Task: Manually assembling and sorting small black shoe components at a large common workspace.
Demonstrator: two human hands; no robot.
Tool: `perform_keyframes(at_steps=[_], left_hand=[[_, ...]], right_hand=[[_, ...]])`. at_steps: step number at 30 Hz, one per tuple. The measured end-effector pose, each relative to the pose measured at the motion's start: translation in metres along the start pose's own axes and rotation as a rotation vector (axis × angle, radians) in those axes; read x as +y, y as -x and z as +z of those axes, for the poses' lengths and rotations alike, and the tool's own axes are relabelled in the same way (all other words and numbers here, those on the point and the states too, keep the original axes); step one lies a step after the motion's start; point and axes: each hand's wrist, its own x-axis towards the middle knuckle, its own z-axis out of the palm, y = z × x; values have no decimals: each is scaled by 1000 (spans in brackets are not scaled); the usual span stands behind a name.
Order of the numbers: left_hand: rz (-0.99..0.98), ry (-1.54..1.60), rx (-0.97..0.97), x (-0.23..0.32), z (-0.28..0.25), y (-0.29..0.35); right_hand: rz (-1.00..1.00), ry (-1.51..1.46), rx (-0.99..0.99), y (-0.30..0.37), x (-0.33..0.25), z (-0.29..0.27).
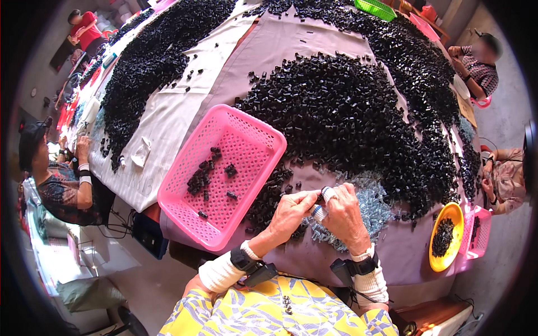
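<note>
My left hand (292,213) and my right hand (343,217) meet in front of me, fingertips pinched together over the near edge of the table. A small black piece (320,196) shows partly between them; the fingers hide most of it. White wrapping with dark stripes covers fingers of my right hand. Just beyond and beside that hand spreads a heap of small clear bluish pieces (370,210). To the left of my hands stands a pink perforated basket (258,131) with some small black parts (200,178) in it. A big pile of similar black parts (336,112) lies beyond.
A yellow bowl (436,260) of dark parts and a small pink basket (479,232) stand at the right edge. More black parts (151,61) cover the far left table. A green basket (376,8) sits far back. People sit at left (61,185) and right (482,67).
</note>
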Motion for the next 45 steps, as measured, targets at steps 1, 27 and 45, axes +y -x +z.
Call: perform_keyframes(at_steps=[1, 27, 45], left_hand=[[-68, 101, 2, 1, -2, 0], [302, 688, 349, 32, -69, 49], [-86, 260, 85, -7, -26, 12]], right_hand=[[1, -55, 4, 0, 1, 0], [133, -58, -51, -18, 27, 31], [-34, -160, -153, -16, 11, 17]])
